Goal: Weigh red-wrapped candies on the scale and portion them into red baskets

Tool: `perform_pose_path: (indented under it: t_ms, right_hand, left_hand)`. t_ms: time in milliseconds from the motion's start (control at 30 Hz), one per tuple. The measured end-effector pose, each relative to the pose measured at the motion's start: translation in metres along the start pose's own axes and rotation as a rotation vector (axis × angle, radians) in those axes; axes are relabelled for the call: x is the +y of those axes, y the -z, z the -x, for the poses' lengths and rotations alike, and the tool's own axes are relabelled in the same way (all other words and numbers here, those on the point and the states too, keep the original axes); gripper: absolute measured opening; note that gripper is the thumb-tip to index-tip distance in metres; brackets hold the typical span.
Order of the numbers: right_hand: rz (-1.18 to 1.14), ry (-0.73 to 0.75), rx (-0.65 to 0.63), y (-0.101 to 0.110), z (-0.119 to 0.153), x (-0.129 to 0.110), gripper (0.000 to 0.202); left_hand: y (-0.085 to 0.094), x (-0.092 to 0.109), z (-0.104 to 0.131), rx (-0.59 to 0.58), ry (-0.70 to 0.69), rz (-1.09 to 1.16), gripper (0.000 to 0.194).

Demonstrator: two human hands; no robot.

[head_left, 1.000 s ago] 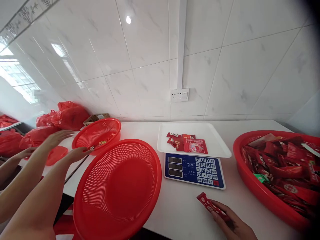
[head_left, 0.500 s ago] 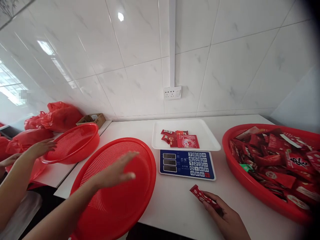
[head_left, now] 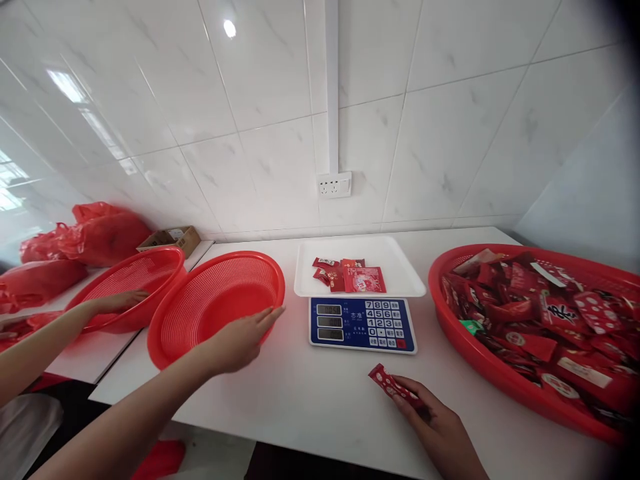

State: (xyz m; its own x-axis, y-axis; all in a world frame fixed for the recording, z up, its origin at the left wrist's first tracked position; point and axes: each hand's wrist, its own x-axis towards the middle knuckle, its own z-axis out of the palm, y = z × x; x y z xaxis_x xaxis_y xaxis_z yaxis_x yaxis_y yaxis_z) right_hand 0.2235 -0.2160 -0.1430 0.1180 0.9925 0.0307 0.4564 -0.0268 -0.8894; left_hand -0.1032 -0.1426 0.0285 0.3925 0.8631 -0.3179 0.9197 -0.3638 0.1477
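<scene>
My left hand (head_left: 237, 343) lies against the near right rim of a round red plastic basket (head_left: 170, 310), its fingers stretched out. No contents show in the part of the basket I can see. Between the thumb and fingers of my right hand (head_left: 433, 417) is a small red snack packet with white spots (head_left: 387, 381), held low over the table in front of a digital scale (head_left: 363, 325). Several red snack packets (head_left: 365, 280) lie on the scale's white tray (head_left: 395, 257).
At the right stands a large red basket (head_left: 447, 320) heaped with snack packets. Another person's hand (head_left: 123, 301) is inside a second red basket (head_left: 173, 263) at the left. Behind it are red plastic bags (head_left: 110, 233) and a cardboard box (head_left: 183, 239) by the tiled wall.
The basket by my left hand has shifted back, away from me. My left hand has dropped from above it to its near rim. The other person's hand has moved into their basket.
</scene>
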Motion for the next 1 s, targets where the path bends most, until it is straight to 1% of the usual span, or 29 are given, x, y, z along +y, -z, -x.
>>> perform_pose_path:
  t_ms: [67,167,233,267,333,367,400,433,467,533,600,667,733,800,833,900,1000]
  right_hand:
    - [-0.004,0.005,-0.004,-0.001,0.000,0.002,0.040]
    - [-0.006,-0.002,0.001,-0.001,-0.001,0.001,0.039]
    - [-0.011,-0.004,-0.001,0.000,-0.001,0.000,0.039]
    - [-0.013,-0.002,-0.004,0.001,-0.001,-0.001,0.039]
    - [-0.005,-0.004,-0.007,0.001,-0.001,-0.002,0.039]
    - [0.005,-0.009,-0.009,0.001,-0.001,-0.003,0.040]
    - [0.014,-0.017,-0.010,0.001,-0.001,-0.004,0.040]
    - [0.020,-0.024,-0.016,0.001,-0.001,-0.004,0.040]
    - [0.020,-0.030,-0.017,0.001,-0.001,-0.005,0.040]
    - [0.002,-0.034,0.009,0.000,0.000,-0.007,0.039]
    - [-0.020,-0.032,0.046,0.000,0.001,-0.009,0.038]
    - [-0.029,-0.027,0.037,0.001,0.002,-0.010,0.037]
    - [-0.029,-0.026,0.020,0.001,0.002,-0.012,0.037]
    - [-0.035,-0.023,0.043,0.002,0.002,-0.013,0.035]
    - [-0.039,-0.018,0.058,0.002,0.002,-0.014,0.034]
    - [-0.041,-0.007,0.048,0.002,0.001,-0.014,0.033]
    - [-0.034,0.004,0.014,0.001,0.000,-0.011,0.034]
  left_hand:
    - [0.005,-0.014,-0.013,0.041,0.013,0.034,0.076]
    - [0.015,-0.030,-0.029,0.049,0.052,0.094,0.077]
    - [0.026,-0.034,-0.040,0.067,0.069,0.110,0.078]
    - [0.033,-0.033,-0.046,0.103,0.061,0.119,0.078]
    - [0.045,-0.025,-0.063,0.210,0.005,0.152,0.078]
    - [0.050,-0.018,-0.074,0.249,-0.039,0.171,0.075]
    - [0.054,-0.009,-0.087,0.258,-0.090,0.188,0.073]
    - [0.056,0.001,-0.101,0.210,-0.145,0.185,0.071]
    - [0.056,0.010,-0.116,0.133,-0.181,0.160,0.074]
    - [0.055,0.027,-0.146,0.067,-0.208,0.138,0.081]
    - [0.052,0.036,-0.171,0.035,-0.211,0.121,0.088]
    - [0.051,0.038,-0.188,0.013,-0.205,0.108,0.091]
    - [0.050,0.034,-0.196,0.007,-0.201,0.101,0.089]
    - [0.050,0.029,-0.197,0.037,-0.202,0.100,0.081]
    - [0.049,0.027,-0.196,0.066,-0.200,0.102,0.077]
    - [0.044,0.025,-0.194,0.140,-0.185,0.109,0.065]
    - [0.038,0.027,-0.189,0.264,-0.138,0.136,0.042]
